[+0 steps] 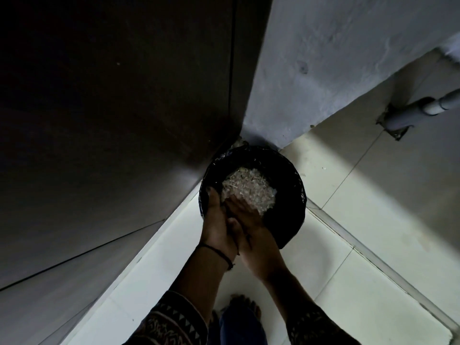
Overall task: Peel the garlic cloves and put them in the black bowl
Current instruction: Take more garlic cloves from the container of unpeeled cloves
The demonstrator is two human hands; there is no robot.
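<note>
Here, fingers first: the left hand's fingers (211, 195) lie straight and close together, tips over the near-left rim of a black-lined bin (288, 180). The right hand's fingers (237, 204) are straight too, laid edge-on against the left palm, tips over the pile. It is too dark to tell whether anything sits between the palms. Left hand (216, 225) and right hand (251, 235) press side to side, both pointing up-frame toward the corner.

Garlic skins (251, 188), pale and papery, fill the middle of the bin. The pile runs slightly longer from upper left to lower right, and the hands hide its near edge. The bin is round, mouth up, standing on the tiled floor (348, 195) in the corner between a dark panel (124, 120) and a grey wall (336, 58).

Black thread band (219, 253) on the left wrist. Patterned sleeves (171, 322) on both forearms. Bare foot (245, 307) below the arms. Grey pipe (408, 113) at far right, meeting the floor.
</note>
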